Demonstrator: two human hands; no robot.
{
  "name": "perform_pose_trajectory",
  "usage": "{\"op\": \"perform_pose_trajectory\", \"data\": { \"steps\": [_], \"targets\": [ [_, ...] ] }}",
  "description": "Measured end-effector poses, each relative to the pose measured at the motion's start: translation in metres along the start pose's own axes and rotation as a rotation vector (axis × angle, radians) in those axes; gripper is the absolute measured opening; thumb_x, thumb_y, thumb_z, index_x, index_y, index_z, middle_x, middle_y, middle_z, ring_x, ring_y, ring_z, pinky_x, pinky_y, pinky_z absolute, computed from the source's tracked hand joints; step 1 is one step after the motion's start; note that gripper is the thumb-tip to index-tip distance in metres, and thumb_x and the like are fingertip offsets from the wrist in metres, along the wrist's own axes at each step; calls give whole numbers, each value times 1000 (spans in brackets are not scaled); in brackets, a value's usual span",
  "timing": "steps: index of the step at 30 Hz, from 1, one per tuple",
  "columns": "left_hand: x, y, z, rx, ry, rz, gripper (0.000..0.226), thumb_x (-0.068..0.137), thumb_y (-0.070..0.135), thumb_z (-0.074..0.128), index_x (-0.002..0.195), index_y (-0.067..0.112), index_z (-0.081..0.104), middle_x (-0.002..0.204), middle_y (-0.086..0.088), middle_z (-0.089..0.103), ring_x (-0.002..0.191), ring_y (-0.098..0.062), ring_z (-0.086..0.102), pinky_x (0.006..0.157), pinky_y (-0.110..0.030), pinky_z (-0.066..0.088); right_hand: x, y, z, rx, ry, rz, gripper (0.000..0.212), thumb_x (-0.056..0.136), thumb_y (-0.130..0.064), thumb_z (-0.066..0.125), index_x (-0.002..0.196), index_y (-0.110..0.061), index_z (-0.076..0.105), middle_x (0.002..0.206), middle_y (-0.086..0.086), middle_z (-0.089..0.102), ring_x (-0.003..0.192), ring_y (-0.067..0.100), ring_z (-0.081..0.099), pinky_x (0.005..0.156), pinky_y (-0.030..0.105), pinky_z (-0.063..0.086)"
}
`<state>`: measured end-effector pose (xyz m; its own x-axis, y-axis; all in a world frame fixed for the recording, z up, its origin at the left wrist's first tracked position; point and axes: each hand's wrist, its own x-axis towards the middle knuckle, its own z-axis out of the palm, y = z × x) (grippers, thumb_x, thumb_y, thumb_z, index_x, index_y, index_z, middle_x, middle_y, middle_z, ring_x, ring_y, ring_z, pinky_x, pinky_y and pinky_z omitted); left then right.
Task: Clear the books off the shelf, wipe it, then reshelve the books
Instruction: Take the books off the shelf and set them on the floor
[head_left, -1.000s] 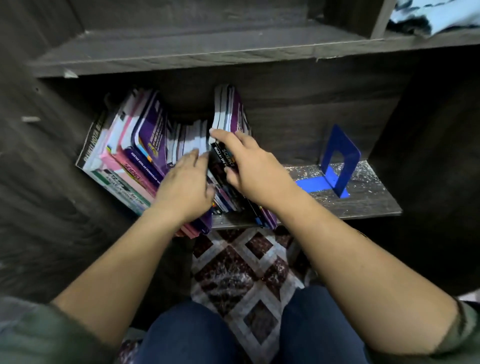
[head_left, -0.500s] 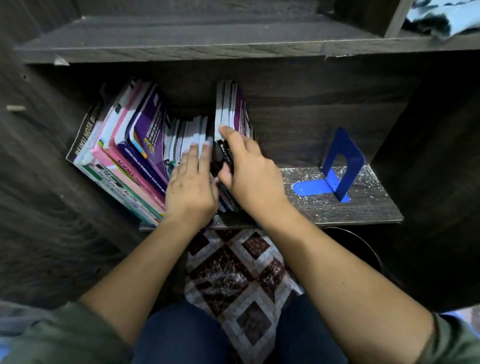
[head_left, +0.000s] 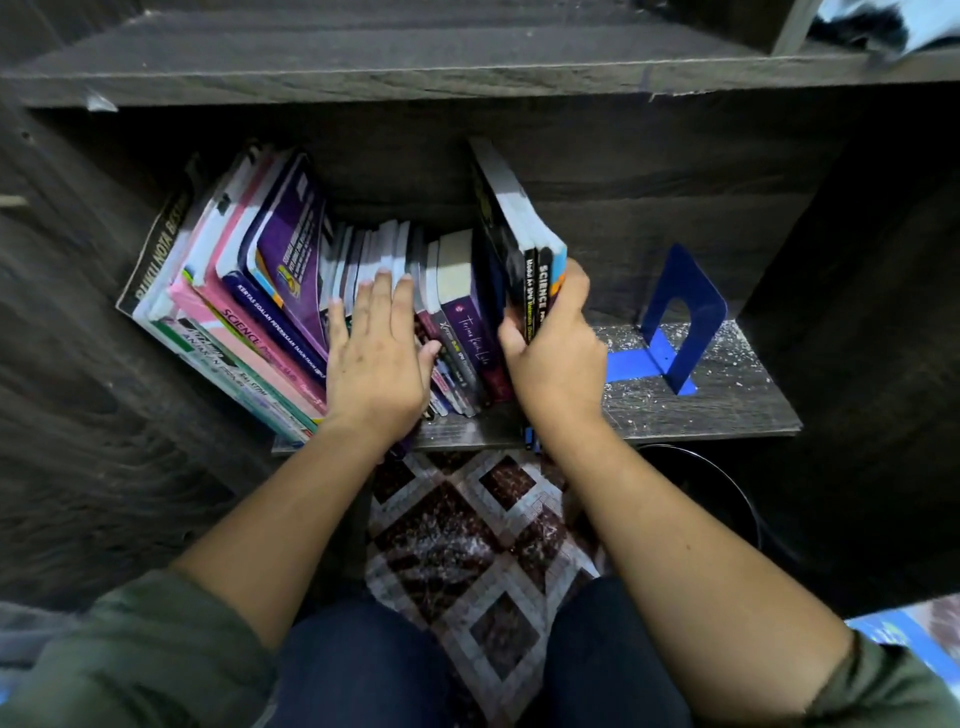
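The right hand (head_left: 558, 353) covers the lower half of the thin books (head_left: 511, 228) it grips, thumb on their left face and fingers curled round the right, so their spines read only in part: "SCIENCE" on one, and a line beginning "Modul" on the next. These thin books tilt to the right, apart from the rest of the row, with their bottom edges hidden behind the wrist at the front lip of the shelf (head_left: 727, 400). The left hand (head_left: 379, 358) lies flat with straight fingers on the upright books (head_left: 457, 306) in the middle of the shelf and hides most of their spines; a purple one just beside it shows script starting "Terima". At the left end the leaning books (head_left: 228, 312) rest against the side wall, with "BUKU NOTA" on a dark spine whose last word fades into shadow, "SCIENCE" on a pink one, and "KERTAS SOALAN PEPERIKSAAN" on a navy one. A blue bookend (head_left: 680, 317) stands alone on the speckled right part of the shelf. A cloth (head_left: 878, 26) on the upper board (head_left: 415, 78) is cut off by the top corner. Below the shelf a round dark thing (head_left: 727, 499) is too shadowed to make out, beside a patterned floor mat (head_left: 467, 545).
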<state>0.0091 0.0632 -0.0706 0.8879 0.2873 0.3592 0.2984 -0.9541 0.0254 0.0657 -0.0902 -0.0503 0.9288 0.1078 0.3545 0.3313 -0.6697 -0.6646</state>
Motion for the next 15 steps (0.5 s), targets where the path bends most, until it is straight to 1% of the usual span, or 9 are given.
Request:
{"op": "perform_pose_trajectory", "data": {
  "steps": [2, 5, 7, 9, 10, 12, 13, 15],
  "targets": [
    [0, 1, 0, -3, -11, -9, 67, 100, 42, 36, 153, 9, 12, 161, -14, 12, 149, -29, 7, 118, -49, -4, -3, 11, 5, 93, -2, 91, 60, 89, -28, 62, 137, -20, 27, 109, 12, 66, 94, 39, 63, 78, 40, 47],
    [1, 1, -2, -10, -34, -16, 67, 99, 40, 39, 153, 9, 12, 161, -13, 11, 149, -28, 7, 119, -49, -3, -21, 34, 18, 145, -84, 207, 49, 90, -25, 63, 127, -17, 33, 107, 12, 65, 96, 36, 63, 79, 39, 48],
    [1, 0, -6, -6, -77, -22, 69, 99, 37, 40, 154, 10, 8, 162, -12, 8, 149, -27, 6, 120, -49, 0, -30, 45, 24, 124, -132, 228, 39, 93, -27, 60, 122, -11, 39, 104, 15, 65, 97, 37, 61, 78, 38, 45],
    [0, 3, -19, -38, -84, -33, 73, 98, 35, 45, 155, 11, 4, 162, -11, 9, 149, -26, 8, 121, -49, 6, -31, 50, 20, 74, -102, 178, 35, 91, -24, 61, 118, -9, 45, 99, 15, 65, 92, 37, 61, 75, 39, 43],
    [-2, 6, -30, -70, -46, -29, 77, 97, 33, 48, 155, 11, 3, 162, -11, 9, 149, -26, 9, 121, -48, 9, -30, 52, 15, 35, -45, 122, 34, 88, -21, 64, 116, -9, 49, 95, 14, 65, 89, 37, 61, 72, 38, 43],
    [-7, 18, -55, -105, 142, 63, 82, 93, 28, 56, 154, 10, 4, 161, -15, 11, 148, -29, 10, 121, -44, 12, -29, 57, 2, -41, 117, -33, 40, 75, -15, 72, 113, -13, 58, 89, 8, 66, 81, 33, 62, 64, 34, 45],
    [-10, 26, -68, -92, 272, 154, 81, 91, 25, 58, 153, 9, 9, 159, -18, 16, 147, -33, 14, 119, -44, 15, -30, 59, -7, -70, 190, -102, 46, 69, -15, 74, 113, -16, 61, 91, 3, 68, 81, 29, 60, 62, 32, 45],
    [-12, 44, -87, 4, 531, 370, 67, 90, 19, 57, 149, 11, 24, 153, -21, 28, 142, -37, 23, 116, -51, 20, -34, 63, -29, -118, 288, -230, 51, 65, -20, 67, 116, -21, 65, 100, -4, 69, 84, 19, 52, 69, 30, 42]
  ]
}}
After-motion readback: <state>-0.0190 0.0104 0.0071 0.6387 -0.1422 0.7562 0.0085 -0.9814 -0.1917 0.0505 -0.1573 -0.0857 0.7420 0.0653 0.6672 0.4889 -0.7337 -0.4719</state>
